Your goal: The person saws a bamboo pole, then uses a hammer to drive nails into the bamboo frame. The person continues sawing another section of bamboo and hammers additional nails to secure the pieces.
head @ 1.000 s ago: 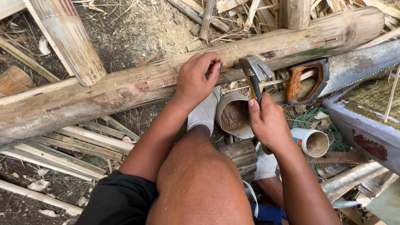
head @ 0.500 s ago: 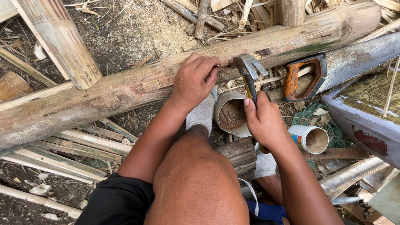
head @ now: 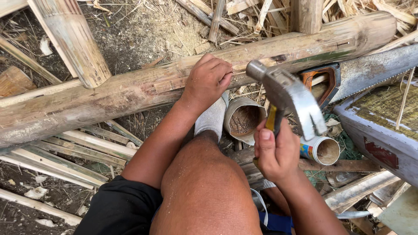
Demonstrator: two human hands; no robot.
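A thick bamboo pole (head: 130,93) lies across the ground from lower left to upper right. My left hand (head: 209,80) rests on top of it with the fingers curled, pinching something too small to make out against the pole. My right hand (head: 274,152) grips the yellow-and-black handle of a claw hammer (head: 287,98), whose steel head is raised above the pole, just right of my left hand. My bare knee and a grey sock (head: 211,119) are below the pole.
A hand saw with an orange handle (head: 365,72) lies to the right under the pole. Two cut tube sections (head: 244,119) (head: 324,150) sit by my foot. Split bamboo strips (head: 74,150) lie at left, another pole (head: 72,41) at top left, and a grey box (head: 383,130) at right.
My right hand has lifted the hammer up and toward the camera, away from the pole. My left hand has stayed on the pole.
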